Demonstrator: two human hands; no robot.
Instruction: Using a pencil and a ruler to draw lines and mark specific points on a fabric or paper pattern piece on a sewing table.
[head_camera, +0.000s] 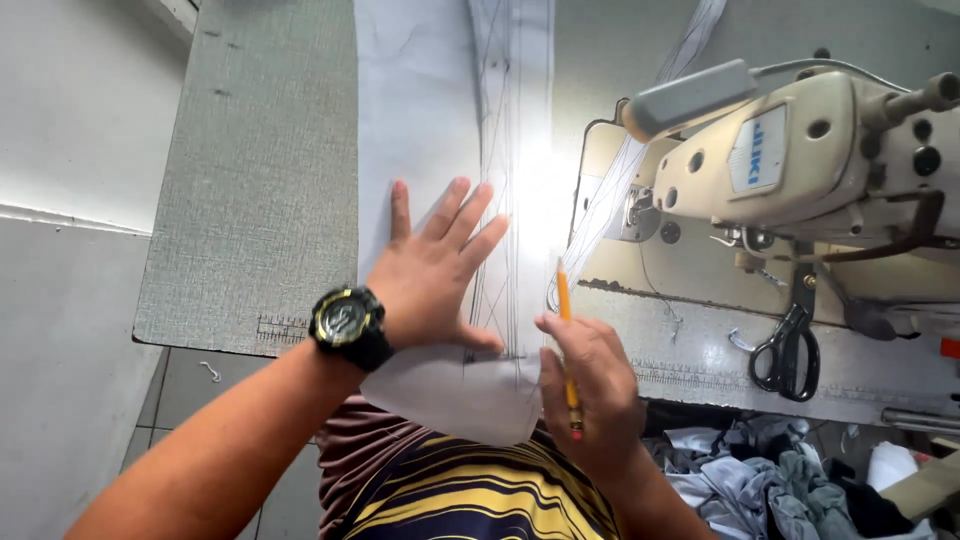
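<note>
Under spread left hand (435, 270): paper pattern (440, 130); right hand (590, 385) pinching pencil (567, 340) beside.

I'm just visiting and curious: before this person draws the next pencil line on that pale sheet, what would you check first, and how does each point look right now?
1. Left hand flat on the pale sheet, fingers spread: ok.
2. Pencil gripped in the right hand, tip pointing up the sheet: ok.
3. Sheet lying smooth on the table: ok where visible; its near end hangs off the edge.
4. Earlier drawn lines readable: cannot tell, glare from the lamp washes out the middle.
5. Scissors clear of the sheet, lying by the sewing machine: ok.
</note>
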